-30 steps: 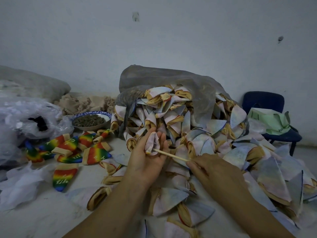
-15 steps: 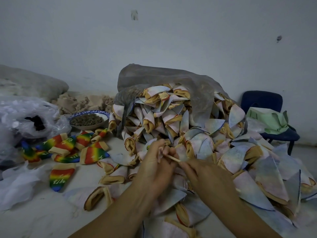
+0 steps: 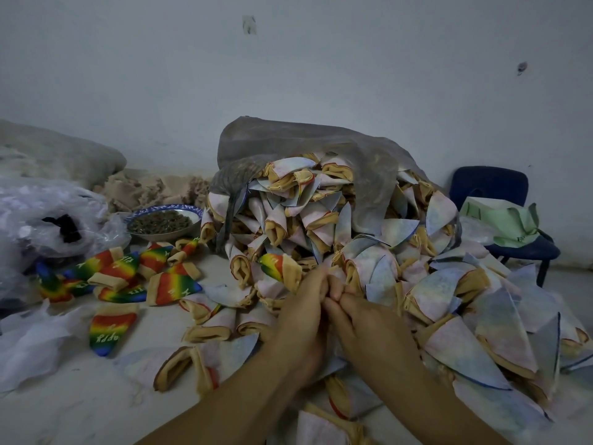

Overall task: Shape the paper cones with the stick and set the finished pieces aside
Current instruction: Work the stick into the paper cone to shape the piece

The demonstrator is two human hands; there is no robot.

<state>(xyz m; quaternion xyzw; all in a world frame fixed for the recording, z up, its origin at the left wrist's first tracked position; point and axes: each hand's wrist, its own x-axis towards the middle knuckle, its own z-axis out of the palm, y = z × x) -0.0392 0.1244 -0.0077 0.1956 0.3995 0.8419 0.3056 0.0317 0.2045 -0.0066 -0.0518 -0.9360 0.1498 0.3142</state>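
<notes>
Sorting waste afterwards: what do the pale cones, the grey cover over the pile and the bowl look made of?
Pale cones: thin matte sheet, paper or perhaps non-woven fabric; tan cuffs look frayed like cloth.
Grey cover: thin translucent plastic film, creased, cones showing through.
Bowl: probably glazed ceramic, glossy, blue-patterned rim.

A plain pale wall (image 3: 288,75) fills the upper half of the view, under dim, even light with a cool bluish cast. It bears a small dark mark (image 3: 249,25) high near the middle and a second mark (image 3: 522,68) further right and lower. Below it lies a pale floor (image 3: 80,409), bare and faintly scuffed toward its near left corner. At the far right edge of the floor, against the wall, stands a dark blue chair (image 3: 487,186) on dark legs, with a crumpled green sheet (image 3: 510,220) on its seat. At the far left edge a rounded grey mound (image 3: 64,152) rests against the wall.
</notes>
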